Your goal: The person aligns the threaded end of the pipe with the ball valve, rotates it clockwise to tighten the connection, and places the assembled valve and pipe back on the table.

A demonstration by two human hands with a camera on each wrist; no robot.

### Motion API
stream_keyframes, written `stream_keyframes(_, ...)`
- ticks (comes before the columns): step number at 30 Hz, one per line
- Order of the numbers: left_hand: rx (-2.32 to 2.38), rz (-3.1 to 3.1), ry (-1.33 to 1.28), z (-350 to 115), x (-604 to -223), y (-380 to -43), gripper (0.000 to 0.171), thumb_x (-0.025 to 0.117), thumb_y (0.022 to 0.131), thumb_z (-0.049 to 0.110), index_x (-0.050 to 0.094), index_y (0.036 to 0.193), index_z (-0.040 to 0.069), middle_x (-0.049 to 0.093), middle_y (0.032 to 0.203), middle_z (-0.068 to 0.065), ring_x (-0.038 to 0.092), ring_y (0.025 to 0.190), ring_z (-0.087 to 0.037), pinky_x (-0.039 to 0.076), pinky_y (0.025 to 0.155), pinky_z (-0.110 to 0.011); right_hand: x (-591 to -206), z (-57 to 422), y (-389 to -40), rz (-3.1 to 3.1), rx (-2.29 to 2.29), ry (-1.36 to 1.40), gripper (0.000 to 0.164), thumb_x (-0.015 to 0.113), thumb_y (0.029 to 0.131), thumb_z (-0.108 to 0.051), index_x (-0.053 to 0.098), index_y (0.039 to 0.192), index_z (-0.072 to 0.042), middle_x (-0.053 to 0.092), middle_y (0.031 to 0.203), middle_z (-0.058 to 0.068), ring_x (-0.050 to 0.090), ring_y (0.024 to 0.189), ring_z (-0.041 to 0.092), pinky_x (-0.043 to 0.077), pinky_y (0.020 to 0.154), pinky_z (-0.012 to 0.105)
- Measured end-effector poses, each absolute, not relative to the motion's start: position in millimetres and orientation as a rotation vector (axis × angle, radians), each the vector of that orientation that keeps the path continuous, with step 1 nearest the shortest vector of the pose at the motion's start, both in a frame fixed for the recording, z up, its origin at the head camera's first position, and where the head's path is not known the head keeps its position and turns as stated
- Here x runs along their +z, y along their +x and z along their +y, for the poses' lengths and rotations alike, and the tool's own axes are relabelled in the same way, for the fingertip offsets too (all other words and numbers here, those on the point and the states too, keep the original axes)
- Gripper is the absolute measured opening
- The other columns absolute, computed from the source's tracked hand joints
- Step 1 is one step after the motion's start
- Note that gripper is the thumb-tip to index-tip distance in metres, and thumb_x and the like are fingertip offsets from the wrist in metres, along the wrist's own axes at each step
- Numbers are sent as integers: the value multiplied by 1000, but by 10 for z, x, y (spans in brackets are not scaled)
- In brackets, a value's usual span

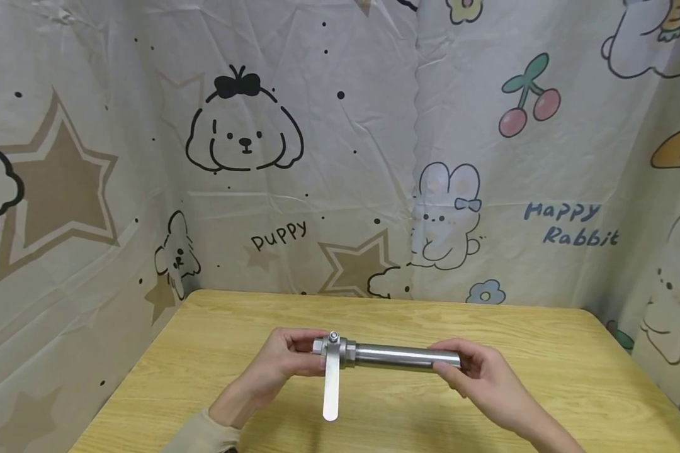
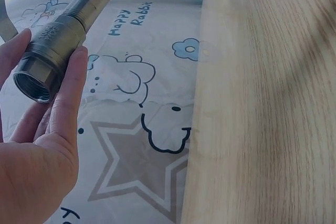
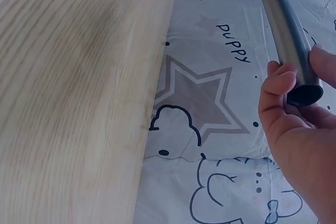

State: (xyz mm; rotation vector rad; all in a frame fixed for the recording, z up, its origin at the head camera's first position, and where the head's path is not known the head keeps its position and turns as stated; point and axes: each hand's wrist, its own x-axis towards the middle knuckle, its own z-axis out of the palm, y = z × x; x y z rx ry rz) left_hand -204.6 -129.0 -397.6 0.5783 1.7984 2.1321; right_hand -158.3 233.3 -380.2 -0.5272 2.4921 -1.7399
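A steel ball valve (image 1: 348,352) with a flat lever handle (image 1: 331,393) is joined to a straight metal pipe (image 1: 396,357), and the two are held level above the table. My left hand (image 1: 283,362) grips the valve body between thumb and fingers at its left end. In the left wrist view the threaded open end of the valve (image 2: 39,80) faces the camera. On the other side, my right hand (image 1: 481,377) holds the pipe near its free end. That open, hollow end (image 3: 304,94) shows in the right wrist view, with fingers and thumb around the tube.
Below the hands lies a wood-grain table (image 1: 249,314) with rounded back corners. A printed cloth (image 1: 351,189) with cartoon puppies, rabbits and stars hangs behind it and along both sides.
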Motion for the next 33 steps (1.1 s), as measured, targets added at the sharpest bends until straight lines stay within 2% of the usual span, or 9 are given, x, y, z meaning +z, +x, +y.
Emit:
stream_keyframes(4, 2135, 1801, 556, -1290, -3976, -2053, 55, 78, 86, -2, 58, 134, -20, 76, 112, -15, 75, 96, -21, 63, 89, -40, -3828, 2328, -1595, 2407, -1821, -668, 43, 74, 99, -11, 59, 138, 0, 61, 119, 24, 71, 93, 23, 63, 73, 32)
stream_keyframes(7, 2130, 1798, 555, -1289, -3975, -2060, 54, 78, 86, -1, 59, 134, -19, 76, 112, -15, 75, 96, -21, 63, 89, -41, -3853, 2326, -1608, 2344, -1879, -767, 45, 77, 96, -3, 57, 135, 0, 56, 126, 27, 71, 104, 27, 64, 82, 37)
stream_keyframes(11, 2127, 1795, 562, -1288, -3974, -2072, 54, 78, 87, -2, 59, 134, -19, 76, 111, -13, 75, 95, -20, 63, 90, -41, -3835, 2325, -1621, 2437, -1809, -698, 28, 73, 100, -10, 66, 126, -1, 64, 107, 18, 67, 83, 14, 61, 65, 29)
stream_keyframes(13, 2129, 1792, 562, -1293, -3972, -2072, 53, 78, 87, -2, 60, 134, -19, 77, 110, -12, 75, 94, -20, 63, 89, -41, -3819, 2325, -1620, 2478, -1764, -645, 28, 71, 103, -15, 68, 126, 0, 66, 99, 14, 61, 75, 11, 55, 58, 27)
stream_keyframes(15, 2126, 1794, 563, -1296, -3973, -2074, 53, 78, 87, -1, 60, 133, -18, 77, 110, -12, 75, 94, -20, 63, 89, -41, -3814, 2321, -1618, 2458, -1772, -618, 31, 70, 103, -16, 67, 129, 1, 66, 102, 15, 63, 78, 11, 57, 61, 26)
stream_keyframes(20, 2119, 1792, 561, -1297, -3988, -2082, 53, 80, 87, 0, 61, 133, -17, 77, 110, -13, 75, 95, -21, 63, 89, -43, -3845, 2317, -1608, 2302, -1916, -707, 44, 75, 96, -2, 56, 135, 4, 55, 130, 27, 71, 106, 23, 64, 83, 35)
stream_keyframes(23, 2124, 1789, 552, -1299, -3992, -2084, 54, 80, 87, 0, 60, 133, -18, 77, 109, -12, 75, 94, -20, 63, 89, -42, -3853, 2317, -1612, 2326, -1920, -723, 39, 76, 95, -2, 58, 129, 3, 57, 126, 26, 72, 102, 25, 64, 80, 37)
stream_keyframes(29, 2134, 1788, 552, -1306, -3978, -2087, 53, 80, 86, 0, 61, 133, -18, 77, 109, -11, 75, 94, -20, 63, 89, -42, -3808, 2306, -1622, 2459, -1811, -594, 28, 71, 103, -16, 68, 125, 1, 65, 96, 14, 61, 73, 15, 55, 59, 28)
stream_keyframes(33, 2134, 1788, 545, -1305, -3968, -2089, 51, 80, 87, 1, 63, 132, -16, 77, 110, -13, 75, 95, -21, 63, 89, -43, -3834, 2296, -1626, 2407, -1846, -696, 36, 73, 100, -8, 62, 133, 1, 62, 114, 20, 69, 87, 16, 62, 69, 30)
